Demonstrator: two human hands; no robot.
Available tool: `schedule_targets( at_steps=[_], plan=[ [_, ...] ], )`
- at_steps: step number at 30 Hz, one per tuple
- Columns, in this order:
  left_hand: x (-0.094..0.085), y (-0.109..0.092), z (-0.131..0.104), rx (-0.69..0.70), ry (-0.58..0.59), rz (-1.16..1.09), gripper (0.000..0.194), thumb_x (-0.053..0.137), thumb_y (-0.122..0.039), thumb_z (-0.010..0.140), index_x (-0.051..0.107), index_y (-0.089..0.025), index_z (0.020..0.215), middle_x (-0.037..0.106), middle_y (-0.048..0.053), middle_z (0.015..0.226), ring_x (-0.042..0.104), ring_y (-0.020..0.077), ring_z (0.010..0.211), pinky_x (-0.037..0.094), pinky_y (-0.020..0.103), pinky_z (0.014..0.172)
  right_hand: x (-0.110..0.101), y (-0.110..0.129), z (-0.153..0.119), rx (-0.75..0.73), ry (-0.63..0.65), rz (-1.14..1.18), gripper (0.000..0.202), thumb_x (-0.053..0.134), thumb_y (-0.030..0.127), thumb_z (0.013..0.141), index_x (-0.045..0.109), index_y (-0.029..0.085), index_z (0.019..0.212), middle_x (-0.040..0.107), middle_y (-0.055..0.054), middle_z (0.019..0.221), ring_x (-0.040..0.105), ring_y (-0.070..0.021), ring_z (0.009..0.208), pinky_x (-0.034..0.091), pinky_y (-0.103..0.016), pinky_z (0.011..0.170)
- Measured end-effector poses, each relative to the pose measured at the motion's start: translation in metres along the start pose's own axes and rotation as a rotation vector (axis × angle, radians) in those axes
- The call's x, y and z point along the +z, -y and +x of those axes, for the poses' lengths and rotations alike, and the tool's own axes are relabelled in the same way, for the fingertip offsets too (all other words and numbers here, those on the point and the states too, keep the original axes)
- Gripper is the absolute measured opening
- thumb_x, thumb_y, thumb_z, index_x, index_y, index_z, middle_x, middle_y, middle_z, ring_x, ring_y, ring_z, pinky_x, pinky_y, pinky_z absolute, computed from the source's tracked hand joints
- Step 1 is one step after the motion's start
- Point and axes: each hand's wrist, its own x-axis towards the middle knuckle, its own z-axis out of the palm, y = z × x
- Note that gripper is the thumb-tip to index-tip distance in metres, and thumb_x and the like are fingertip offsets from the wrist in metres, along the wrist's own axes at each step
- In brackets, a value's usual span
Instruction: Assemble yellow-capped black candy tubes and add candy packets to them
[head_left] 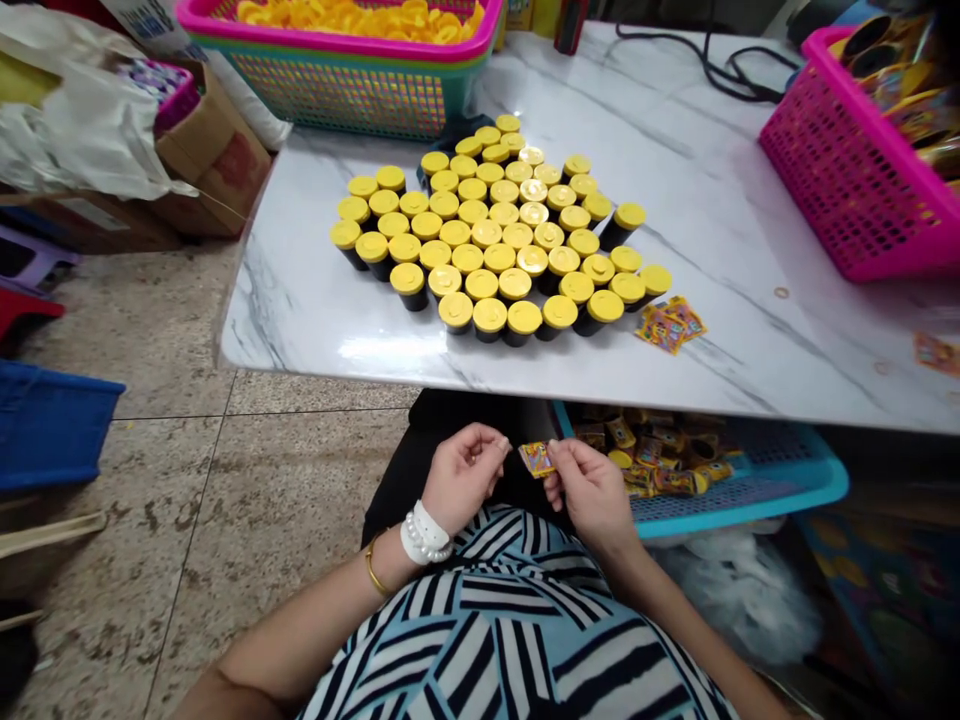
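My right hand (596, 495) pinches a small stack of colourful printed labels (536, 458) between thumb and fingers, in front of my lap. Just to its left, my left hand (466, 478) has thumb and forefinger pressed together; anything between them is too small to make out. A gap separates its fingertips from the labels. Above both hands, on the table, stand many small black tubs with yellow lids (486, 232), packed in a loose cluster. More printed labels (671, 324) lie by the cluster's right corner.
A blue basket (814, 490) of labelled tubs sits under the table edge at right. On the marble-patterned table (720, 220) stand a pink basket (847, 190) at right and stacked baskets (337, 90) with yellow parts at the back. Cardboard boxes (210, 150) and a blue stool (52, 425) are left.
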Motion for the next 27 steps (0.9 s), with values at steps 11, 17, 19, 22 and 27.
schedule_targets(
  at_steps=[11, 17, 19, 22, 27],
  plan=[
    [0.004, 0.005, -0.008, 0.050, -0.063, -0.029, 0.028, 0.078, -0.037, 0.072, 0.077, -0.014, 0.087, 0.061, 0.001, 0.069, 0.046, 0.0050, 0.049, 0.037, 0.018, 0.046, 0.010, -0.009, -0.008, -0.382, -0.069, -0.251, 0.027, 0.057, 0.039, 0.093, 0.067, 0.018, 0.080, 0.061, 0.001, 0.062, 0.054, -0.0100, 0.052, 0.044, -0.020, 0.049],
    [0.001, 0.009, -0.003, 0.005, -0.102, -0.012, 0.025, 0.079, -0.036, 0.069, 0.072, -0.013, 0.072, 0.058, -0.001, 0.060, 0.040, 0.0035, 0.044, 0.029, 0.017, 0.041, 0.010, -0.007, -0.004, -0.692, -0.078, -0.545, 0.022, 0.059, 0.025, 0.092, 0.064, 0.018, 0.072, 0.060, 0.002, 0.061, 0.054, -0.0098, 0.053, 0.042, -0.021, 0.051],
    [0.000, 0.008, -0.001, -0.043, -0.094, -0.011, 0.029, 0.078, -0.040, 0.070, 0.068, -0.013, 0.069, 0.049, -0.005, 0.046, 0.034, 0.0031, 0.038, 0.022, 0.017, 0.037, 0.003, 0.013, -0.002, -0.881, -0.119, -0.627, 0.013, 0.062, 0.019, 0.090, 0.064, 0.019, 0.077, 0.063, 0.001, 0.065, 0.056, -0.0103, 0.056, 0.045, -0.022, 0.055],
    [0.000, 0.003, 0.000, -0.063, -0.087, -0.023, 0.034, 0.079, -0.044, 0.067, 0.065, -0.013, 0.072, 0.054, -0.004, 0.048, 0.033, 0.0025, 0.035, 0.019, 0.016, 0.035, -0.008, 0.056, 0.009, -1.190, -0.369, -0.768, 0.013, 0.070, 0.017, 0.083, 0.066, 0.018, 0.096, 0.069, -0.005, 0.082, 0.064, -0.0160, 0.075, 0.052, -0.027, 0.070],
    [0.006, -0.003, 0.002, -0.073, -0.017, -0.049, 0.036, 0.078, -0.045, 0.068, 0.060, -0.014, 0.068, 0.055, -0.004, 0.048, 0.040, 0.0032, 0.033, 0.024, 0.015, 0.035, -0.009, 0.110, 0.047, -1.217, -0.676, -0.999, 0.023, 0.070, 0.030, 0.083, 0.062, 0.017, 0.100, 0.069, -0.011, 0.100, 0.065, -0.0215, 0.089, 0.053, -0.033, 0.080]
  ],
)
